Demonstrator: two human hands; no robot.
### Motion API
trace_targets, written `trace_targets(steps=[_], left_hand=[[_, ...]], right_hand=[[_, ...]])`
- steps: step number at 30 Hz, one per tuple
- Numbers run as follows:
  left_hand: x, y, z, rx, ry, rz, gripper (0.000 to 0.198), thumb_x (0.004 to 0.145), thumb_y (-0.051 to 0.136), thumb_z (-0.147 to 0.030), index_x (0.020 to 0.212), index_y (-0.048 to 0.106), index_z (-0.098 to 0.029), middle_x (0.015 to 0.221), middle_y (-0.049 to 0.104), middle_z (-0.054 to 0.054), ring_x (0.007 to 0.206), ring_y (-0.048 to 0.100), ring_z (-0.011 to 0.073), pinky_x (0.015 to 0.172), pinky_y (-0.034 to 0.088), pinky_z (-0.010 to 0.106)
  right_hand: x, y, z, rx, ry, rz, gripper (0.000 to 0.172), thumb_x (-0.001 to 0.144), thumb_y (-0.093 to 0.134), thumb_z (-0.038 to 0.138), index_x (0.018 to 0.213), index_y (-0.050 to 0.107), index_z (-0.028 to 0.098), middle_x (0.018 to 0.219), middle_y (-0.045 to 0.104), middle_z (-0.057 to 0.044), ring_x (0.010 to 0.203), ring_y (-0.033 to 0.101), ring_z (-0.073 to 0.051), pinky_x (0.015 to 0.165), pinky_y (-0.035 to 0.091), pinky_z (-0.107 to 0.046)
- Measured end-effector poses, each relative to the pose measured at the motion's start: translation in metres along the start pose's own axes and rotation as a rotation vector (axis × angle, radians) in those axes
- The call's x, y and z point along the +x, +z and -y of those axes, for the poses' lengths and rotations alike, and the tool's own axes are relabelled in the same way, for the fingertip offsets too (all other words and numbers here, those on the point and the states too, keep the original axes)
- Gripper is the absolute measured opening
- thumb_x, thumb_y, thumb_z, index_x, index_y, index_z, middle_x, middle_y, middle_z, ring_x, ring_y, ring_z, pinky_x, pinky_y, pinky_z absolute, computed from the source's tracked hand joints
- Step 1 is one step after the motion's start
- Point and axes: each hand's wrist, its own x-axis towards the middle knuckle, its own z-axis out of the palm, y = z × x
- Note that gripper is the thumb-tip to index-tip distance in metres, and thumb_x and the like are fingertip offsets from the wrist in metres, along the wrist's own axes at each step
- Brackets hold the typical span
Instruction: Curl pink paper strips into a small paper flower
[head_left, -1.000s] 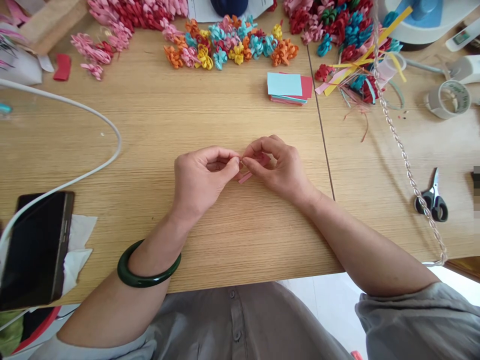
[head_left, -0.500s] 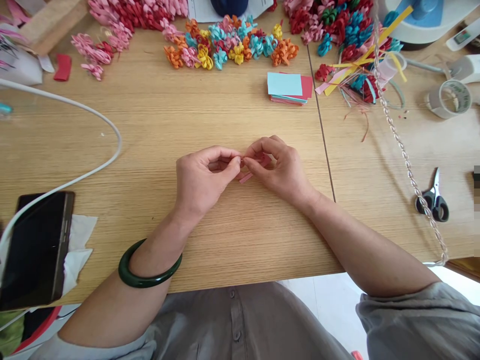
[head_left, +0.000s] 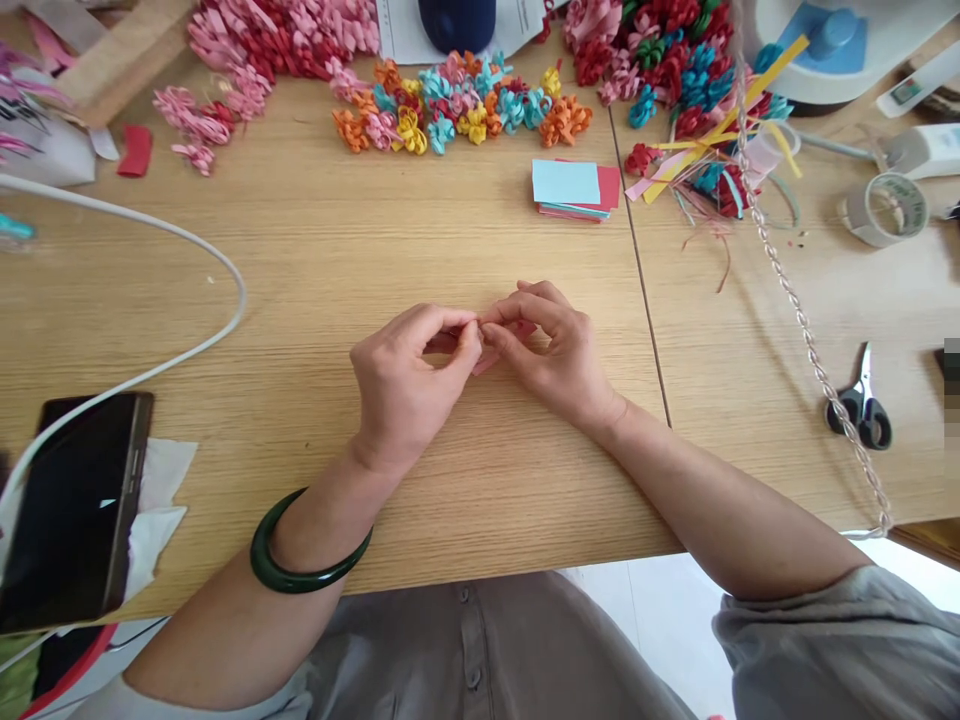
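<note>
My left hand and my right hand meet fingertip to fingertip over the middle of the wooden table. Both are pinched on a small pink paper strip, of which only a short end shows below the fingers. A dark green bangle sits on my left wrist. A stack of small paper rectangles, light blue on top of red, lies a little beyond my right hand.
Heaps of curled paper flowers lie at the back: mixed colours, pink and red, more at right. Scissors and a tape roll are right. A phone and white cable are left.
The view has shifted slightly, and my hands have drawn closer together over the pink strip, so that less of it shows. Nothing else on the table has moved.
</note>
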Motion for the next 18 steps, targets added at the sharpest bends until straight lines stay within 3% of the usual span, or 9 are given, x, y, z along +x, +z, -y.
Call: trace_targets(steps=[4,7,11,14,18], left_hand=[[0.006,-0.001,0.002,-0.314,-0.241,0.122,0.011,0.092,0.071,-0.024,0.092,0.081,-0.023,0.089,0.081,0.000,0.073,0.076,0.0146,0.071,0.063,0.025],[0.010,-0.003,0.003,-0.554,-0.403,0.188,0.011,0.092,0.073,-0.028,0.091,0.082,-0.022,0.088,0.081,0.001,0.073,0.077,0.0161,0.071,0.066,0.027],[0.012,-0.005,0.003,-0.658,-0.460,0.240,0.009,0.087,0.080,-0.029,0.090,0.084,-0.022,0.090,0.082,0.002,0.077,0.078,0.0166,0.079,0.068,0.030],[0.012,-0.006,0.004,-0.588,-0.454,0.238,0.008,0.084,0.082,-0.028,0.090,0.085,-0.023,0.090,0.083,0.002,0.080,0.079,0.0177,0.084,0.068,0.032],[0.012,-0.007,0.006,-0.472,-0.433,0.222,0.008,0.083,0.082,-0.024,0.090,0.085,-0.025,0.088,0.083,0.001,0.079,0.079,0.0187,0.084,0.068,0.033]], right_hand=[[0.001,-0.002,0.002,0.046,0.082,-0.010,0.010,0.092,0.067,0.019,0.084,0.072,0.020,0.083,0.072,-0.002,0.091,0.065,-0.017,0.091,0.058,-0.037],[0.002,-0.001,0.001,0.123,0.150,-0.043,0.007,0.089,0.068,0.020,0.083,0.072,0.018,0.085,0.069,-0.002,0.081,0.063,-0.013,0.074,0.057,-0.029],[0.003,-0.001,0.000,0.148,0.188,-0.056,0.007,0.086,0.069,0.022,0.081,0.072,0.018,0.082,0.066,-0.001,0.070,0.056,-0.010,0.059,0.051,-0.023],[0.004,-0.001,0.000,0.124,0.205,-0.052,0.009,0.087,0.069,0.023,0.080,0.072,0.018,0.085,0.066,-0.001,0.070,0.056,-0.010,0.059,0.051,-0.023],[0.004,-0.003,0.003,0.085,0.172,-0.019,0.009,0.088,0.066,0.018,0.079,0.070,0.018,0.081,0.068,-0.002,0.079,0.063,-0.013,0.075,0.059,-0.030]])
